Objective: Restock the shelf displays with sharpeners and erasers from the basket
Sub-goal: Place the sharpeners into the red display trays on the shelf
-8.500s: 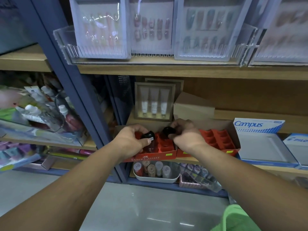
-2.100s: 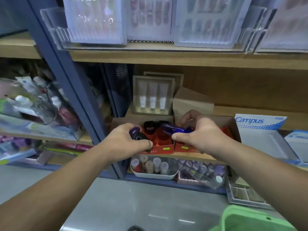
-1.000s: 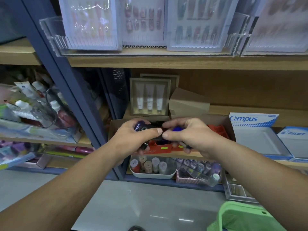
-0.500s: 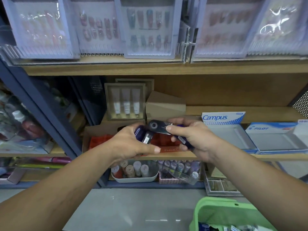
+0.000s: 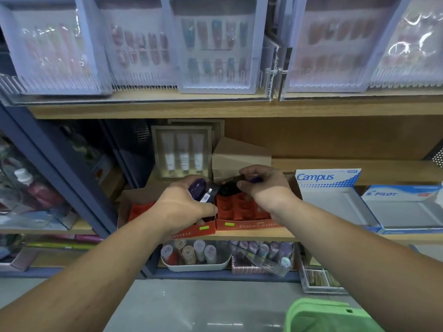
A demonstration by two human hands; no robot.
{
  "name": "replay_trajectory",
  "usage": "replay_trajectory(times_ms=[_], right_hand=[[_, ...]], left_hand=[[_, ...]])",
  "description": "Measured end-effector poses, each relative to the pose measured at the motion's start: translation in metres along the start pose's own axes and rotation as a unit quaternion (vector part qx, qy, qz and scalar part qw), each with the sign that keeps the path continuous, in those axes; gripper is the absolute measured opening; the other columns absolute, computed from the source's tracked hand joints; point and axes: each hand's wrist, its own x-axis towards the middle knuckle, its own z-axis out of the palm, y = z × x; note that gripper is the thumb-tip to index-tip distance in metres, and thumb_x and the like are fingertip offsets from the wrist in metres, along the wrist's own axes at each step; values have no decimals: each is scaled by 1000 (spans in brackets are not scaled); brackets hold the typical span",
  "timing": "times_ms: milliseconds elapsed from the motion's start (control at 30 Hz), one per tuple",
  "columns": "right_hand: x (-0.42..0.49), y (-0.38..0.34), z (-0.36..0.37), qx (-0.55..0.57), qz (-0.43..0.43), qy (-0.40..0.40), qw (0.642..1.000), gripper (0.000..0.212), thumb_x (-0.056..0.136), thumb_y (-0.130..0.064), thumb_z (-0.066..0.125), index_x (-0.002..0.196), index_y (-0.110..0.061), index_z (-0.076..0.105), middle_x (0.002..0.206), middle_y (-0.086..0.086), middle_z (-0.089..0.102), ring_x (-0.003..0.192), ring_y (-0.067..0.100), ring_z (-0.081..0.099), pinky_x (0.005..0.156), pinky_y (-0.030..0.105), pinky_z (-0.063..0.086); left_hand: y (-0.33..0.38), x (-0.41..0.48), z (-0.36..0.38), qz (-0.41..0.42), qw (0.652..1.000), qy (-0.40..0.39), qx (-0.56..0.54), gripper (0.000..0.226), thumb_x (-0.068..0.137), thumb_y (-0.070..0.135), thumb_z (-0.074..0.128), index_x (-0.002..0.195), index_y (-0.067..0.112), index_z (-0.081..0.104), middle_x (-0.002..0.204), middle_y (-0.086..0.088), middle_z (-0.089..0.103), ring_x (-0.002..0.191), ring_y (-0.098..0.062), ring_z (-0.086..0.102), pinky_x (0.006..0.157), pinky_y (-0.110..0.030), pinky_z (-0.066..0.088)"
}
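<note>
Left grip holds a purple sharpener; right grip pinches a dark sharpener (partly hidden) above the red tray at the shelf front edge.

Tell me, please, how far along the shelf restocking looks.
Early on, it seems. Done: little shows as placed; most visible slots in the right red tray are bare. In hand: the left hand grips a purple sharpener, and the right hand pinches a dark sharpener above that tray's back row. Left: the left red tray, Campus box and Pilot box look empty; the green basket sits below.
</note>
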Motion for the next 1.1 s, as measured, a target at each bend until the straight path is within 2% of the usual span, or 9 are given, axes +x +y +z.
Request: replay_trajectory(times_ms=[67, 133, 200, 367, 500, 667, 800, 933, 1100], right_hand=[[6, 3, 5, -47, -18, 17, 999, 24, 83, -12, 83, 104, -20, 74, 97, -10, 68, 95, 16, 66, 86, 30, 59], [10, 6, 5, -81, -26, 35, 996, 21, 81, -13, 84, 98, -18, 72, 91, -11, 65, 96, 15, 63, 91, 27, 53], [12, 7, 5, -118, -45, 23, 992, 17, 83, -15, 83, 96, -20, 73, 92, -13, 65, 96, 12, 61, 87, 21, 48], [13, 4, 20, -264, -142, -41, 953, 23, 90, -20, 75, 112, -28, 77, 115, -8, 67, 108, 16, 62, 100, 29, 50], [15, 0, 21, -317, -187, -40, 929, 25, 93, -21, 71, 116, -29, 75, 115, -8, 63, 105, 17, 61, 91, 27, 49], [22, 0, 20, -324, -205, -49, 922, 24, 93, -20, 72, 115, -30, 75, 113, -10, 62, 106, 16, 61, 93, 33, 52], [29, 0, 18, -327, -226, -51, 916, 25, 91, -19, 74, 113, -31, 75, 109, -11, 61, 105, 15, 60, 93, 37, 53], [32, 6, 16, -329, -196, -113, 917, 27, 93, -20, 73, 117, -34, 75, 112, -11, 57, 110, 16, 57, 99, 35, 49], [31, 6, 5, -284, -167, -90, 940, 47, 91, -23, 75, 134, -38, 63, 117, -10, 51, 114, 18, 55, 103, 33, 48]], left_hand=[[-4, 2, -3, -21, 999, 1, -47, 39, 75, 14, 89, 109, 19, 70, 94, -4, 77, 69, -20, 77, 70, -34, 64], [-10, 5, -7, -44, 995, -6, -89, 27, 78, 15, 88, 100, 9, 74, 89, -7, 79, 80, -23, 78, 89, -45, 61], [-14, 5, -9, -56, 990, -17, -125, 26, 78, 9, 86, 100, 4, 74, 89, -11, 79, 86, -25, 78, 95, -46, 59], [-15, 3, -14, -43, 985, -21, -165, 32, 79, -2, 82, 109, 6, 71, 96, -14, 79, 90, -26, 78, 93, -43, 60], [-17, 2, -18, -20, 991, 6, -135, 33, 83, 7, 82, 112, 15, 70, 87, -9, 79, 85, -26, 78, 88, -43, 62], [-14, 2, -20, 8, 996, 49, -80, 26, 86, 17, 81, 107, 26, 67, 79, -4, 78, 61, -17, 68, 67, -30, 60], [-13, 8, -17, 19, 995, 81, -50, 28, 86, 16, 81, 109, 24, 68, 90, -6, 76, 62, -17, 72, 67, -31, 63], [-8, 11, -7, 39, 997, 68, -19, 30, 88, 11, 78, 114, 21, 68, 98, -3, 73, 67, -18, 73, 58, -20, 57], [2, 17, 3, 80, 993, 75, 44, 29, 91, 12, 74, 108, 34, 66, 102, 8, 70, 94, -18, 70, 85, -32, 60]])
